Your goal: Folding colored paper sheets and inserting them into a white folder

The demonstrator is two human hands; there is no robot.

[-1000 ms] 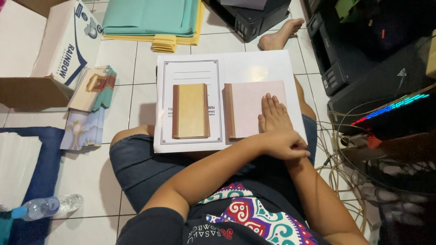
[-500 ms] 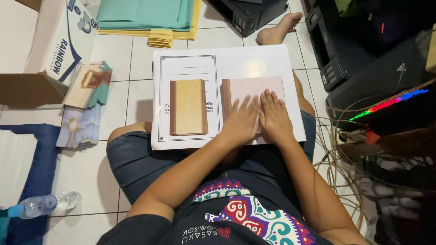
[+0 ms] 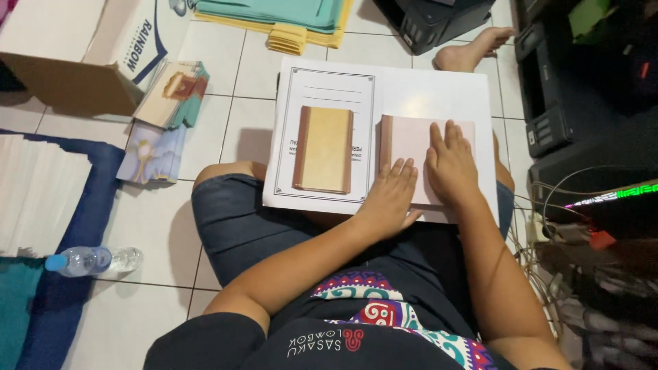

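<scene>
Pink paper [image 3: 411, 147], folded with a brown strip along its left edge, lay on the right half of a white board [image 3: 439, 92] that rested across the person's lap. Both hands were flat on it, palms down. The left hand [image 3: 389, 199] covered the lower left corner of the pink paper, its fingers [image 3: 404, 171] straight, close together and pointing away from the body, with the thumb spread out to the right. The right hand [image 3: 449, 164] lay just beside it and a little farther up the sheet, fingers slightly fanned and reaching to the paper's upper edge. The two hands nearly touched at the thumbs. Neither pinched anything; they only pressed down on the sheet.

Both forearms ran up from the bottom of the view, the left one crossing the lap at a slant from the lower left, the right one coming almost straight up along the right thigh.

On the left half of the board lay a printed sheet [image 3: 322, 89] with a border, and on it sat a tan booklet [image 3: 323, 159] with brown edges, well apart from both hands. A water bottle [image 3: 92, 260] lay on the tiled floor to the left, near a stack of picture cards [image 3: 168, 92] and a cardboard box [image 3: 75, 48].
</scene>
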